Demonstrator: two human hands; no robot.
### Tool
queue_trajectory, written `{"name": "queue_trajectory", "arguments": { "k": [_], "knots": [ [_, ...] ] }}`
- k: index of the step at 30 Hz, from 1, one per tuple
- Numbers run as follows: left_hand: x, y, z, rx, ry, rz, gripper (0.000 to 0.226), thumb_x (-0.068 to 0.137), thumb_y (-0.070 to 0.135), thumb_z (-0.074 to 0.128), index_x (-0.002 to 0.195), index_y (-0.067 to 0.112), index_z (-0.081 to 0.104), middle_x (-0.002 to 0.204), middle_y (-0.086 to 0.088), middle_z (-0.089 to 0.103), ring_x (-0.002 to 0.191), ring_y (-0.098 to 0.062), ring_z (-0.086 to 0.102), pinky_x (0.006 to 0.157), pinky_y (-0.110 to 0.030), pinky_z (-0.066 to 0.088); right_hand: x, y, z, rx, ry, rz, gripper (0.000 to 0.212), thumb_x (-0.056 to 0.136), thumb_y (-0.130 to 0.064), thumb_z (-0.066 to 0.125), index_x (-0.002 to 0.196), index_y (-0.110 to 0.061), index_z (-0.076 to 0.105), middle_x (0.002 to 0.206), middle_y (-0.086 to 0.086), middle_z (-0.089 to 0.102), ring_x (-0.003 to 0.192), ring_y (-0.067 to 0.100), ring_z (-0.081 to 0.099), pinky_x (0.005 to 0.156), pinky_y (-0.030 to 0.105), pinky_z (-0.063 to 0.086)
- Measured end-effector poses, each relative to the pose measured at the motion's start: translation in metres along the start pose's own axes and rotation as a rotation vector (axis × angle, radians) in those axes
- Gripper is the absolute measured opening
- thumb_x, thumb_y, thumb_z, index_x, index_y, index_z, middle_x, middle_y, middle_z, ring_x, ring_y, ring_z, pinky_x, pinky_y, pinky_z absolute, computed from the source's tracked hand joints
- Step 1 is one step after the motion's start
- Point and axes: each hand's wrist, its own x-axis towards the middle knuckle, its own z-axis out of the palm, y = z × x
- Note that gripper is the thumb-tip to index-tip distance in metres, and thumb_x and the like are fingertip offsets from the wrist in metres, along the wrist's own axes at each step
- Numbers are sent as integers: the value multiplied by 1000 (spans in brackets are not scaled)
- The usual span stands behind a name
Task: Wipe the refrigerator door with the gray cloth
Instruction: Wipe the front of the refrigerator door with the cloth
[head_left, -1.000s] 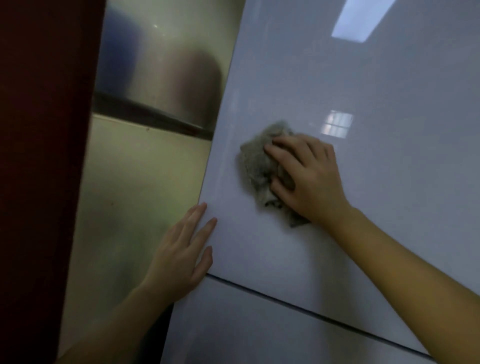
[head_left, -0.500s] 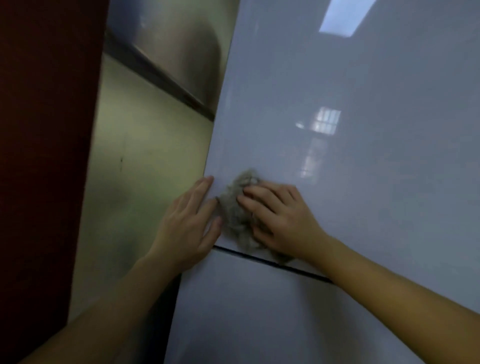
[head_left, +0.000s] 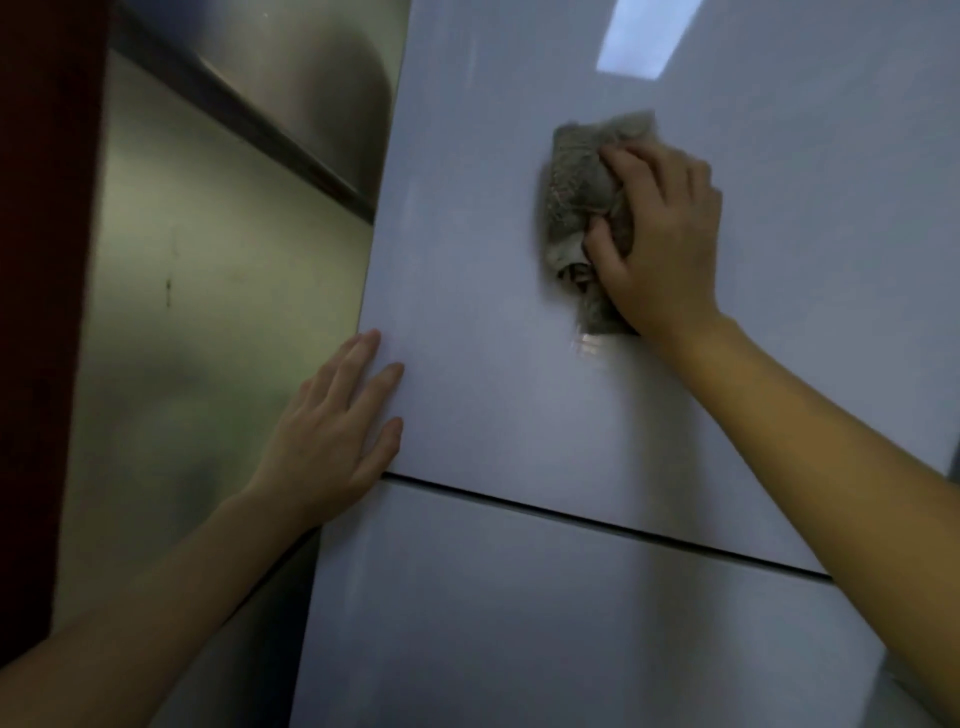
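Note:
The glossy pale grey refrigerator door (head_left: 493, 291) fills the middle and right of the view. A crumpled gray cloth (head_left: 576, 192) lies against its upper panel. My right hand (head_left: 660, 244) grips the cloth with curled fingers and presses it on the door; the hand covers the cloth's right part. My left hand (head_left: 332, 431) lies flat with straight fingers on the upper panel's lower left corner, just above the dark seam (head_left: 597, 525) that divides the upper and lower door panels.
Left of the door runs the refrigerator's dull metallic side (head_left: 208, 312) with a dark horizontal band (head_left: 249, 114). A dark red surface (head_left: 36, 260) stands at the far left edge. A bright light reflection (head_left: 639, 36) sits high on the door.
My right hand has swept the cloth up and to the right, away from the seam and the left hand. The left hand has stayed on the door's left edge.

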Motion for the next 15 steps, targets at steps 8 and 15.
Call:
{"name": "queue_trajectory", "arguments": {
  "k": [8, 15],
  "knots": [
    [6, 7, 4, 45, 5, -12, 61, 99, 47, 33, 145, 9, 49, 162, -18, 29, 150, -37, 30, 114, -49, 37, -126, -38, 2, 171, -320, -713, 39, 95, -27, 57, 131, -15, 67, 137, 10, 65, 122, 34, 62, 93, 42, 50],
    [24, 25, 4, 90, 31, 126, 60, 99, 45, 36, 148, 12, 47, 164, -16, 29, 151, -34, 31, 116, -49, 35, -84, 26, -19, 76, -193, -601, 42, 93, -26, 58, 132, -12, 67, 137, 12, 65, 121, 33, 60, 97, 39, 44]
  ]
}}
